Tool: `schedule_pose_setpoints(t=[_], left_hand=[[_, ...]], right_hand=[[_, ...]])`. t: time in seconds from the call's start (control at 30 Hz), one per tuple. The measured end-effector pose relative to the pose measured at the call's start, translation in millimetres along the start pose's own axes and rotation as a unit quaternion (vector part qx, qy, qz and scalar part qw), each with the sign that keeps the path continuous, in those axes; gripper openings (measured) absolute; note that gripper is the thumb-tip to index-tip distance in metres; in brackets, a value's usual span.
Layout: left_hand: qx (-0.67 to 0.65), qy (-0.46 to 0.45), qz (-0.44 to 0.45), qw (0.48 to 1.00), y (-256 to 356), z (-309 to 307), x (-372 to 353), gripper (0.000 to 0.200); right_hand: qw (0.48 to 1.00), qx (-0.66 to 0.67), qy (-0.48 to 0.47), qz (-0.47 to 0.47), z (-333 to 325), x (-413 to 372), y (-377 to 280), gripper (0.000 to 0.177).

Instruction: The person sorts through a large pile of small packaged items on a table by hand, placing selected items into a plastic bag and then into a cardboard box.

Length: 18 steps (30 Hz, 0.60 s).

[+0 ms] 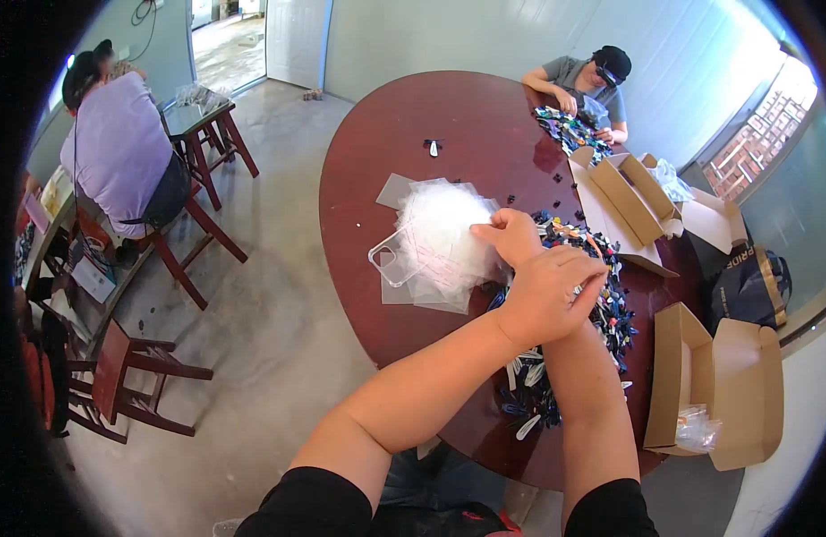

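My forearms cross, the left over the right. My right hand (513, 238) is at the right edge of a pile of clear plastic bags (444, 219), thumb and fingers closing on a bag at the top. My left hand (556, 291) hangs over a heap of hair clips (614, 309), its fingers pinched together. A small pale bit shows between them, too small to name. The clip heap is mostly dark with some coloured and white pieces, and my arms hide part of it. A clear phone case (391, 259) lies at the left side of the bags.
One clip (434, 149) lies alone farther back on the dark red table (359, 161). Open cardboard boxes (632, 201) stand at the right, another box (686, 385) nearer me. One person (601, 80) handles clips across the table; another (127, 152) sits at left by wooden stools (127, 376).
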<state>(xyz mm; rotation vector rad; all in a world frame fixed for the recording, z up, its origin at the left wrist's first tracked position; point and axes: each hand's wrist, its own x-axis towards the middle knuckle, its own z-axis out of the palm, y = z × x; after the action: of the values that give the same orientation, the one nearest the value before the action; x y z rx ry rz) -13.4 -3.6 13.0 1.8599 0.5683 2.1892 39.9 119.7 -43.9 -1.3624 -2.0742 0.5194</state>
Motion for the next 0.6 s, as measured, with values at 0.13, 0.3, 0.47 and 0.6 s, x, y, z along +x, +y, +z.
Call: schedule_pose_setpoints(t=[0.13, 0.3, 0.47, 0.6], left_hand=[[-0.001, 0.005, -0.007, 1.0, -4, 1, -2, 0.011], [-0.006, -0.024, -0.051, 0.998, -3, 2, -5, 0.01], [0.015, -0.034, -0.064, 0.997, -8, 1, -8, 0.008], [0.04, -0.002, -0.135, 0.99, -18, 0, -8, 0.008]], right_hand=[[0.999, 0.027, -0.027, 0.006, -1, -2, -1, 0.028], [0.988, -0.15, -0.019, -0.027, -18, -2, 5, 0.021], [0.976, -0.16, 0.104, -0.103, -48, -19, 14, 0.025], [0.988, 0.088, 0.109, 0.059, -93, -48, -21, 0.023]])
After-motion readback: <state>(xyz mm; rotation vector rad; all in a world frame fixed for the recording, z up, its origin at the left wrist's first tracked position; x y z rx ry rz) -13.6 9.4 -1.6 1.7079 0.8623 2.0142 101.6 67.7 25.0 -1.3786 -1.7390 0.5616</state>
